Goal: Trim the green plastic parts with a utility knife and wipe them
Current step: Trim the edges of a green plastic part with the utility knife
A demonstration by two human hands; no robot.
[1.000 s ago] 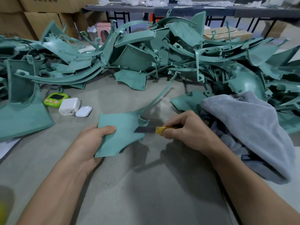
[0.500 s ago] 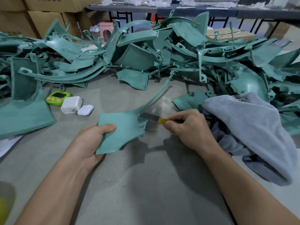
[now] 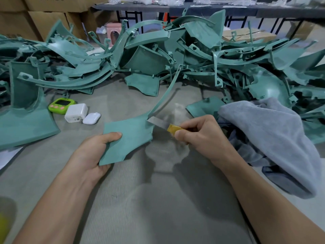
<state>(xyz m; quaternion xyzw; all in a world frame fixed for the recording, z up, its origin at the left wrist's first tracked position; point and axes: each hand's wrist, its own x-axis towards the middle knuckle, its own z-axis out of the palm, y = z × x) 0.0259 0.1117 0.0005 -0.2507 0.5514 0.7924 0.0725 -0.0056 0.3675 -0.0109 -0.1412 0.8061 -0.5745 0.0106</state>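
I see a small factory workshop. A sprawling heap of identical green moulded plastic parts (image 3: 193,55) covers the grey-clothed table (image 3: 158,199). Stacked cardboard boxes (image 3: 52,14) line the back left. Behind them runs a long dark table (image 3: 228,10) carrying clear bags (image 3: 158,0).

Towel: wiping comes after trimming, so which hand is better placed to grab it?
Probably the right hand: the towel lies just beside it, though it must first drop the knife. The left hand holds the part.
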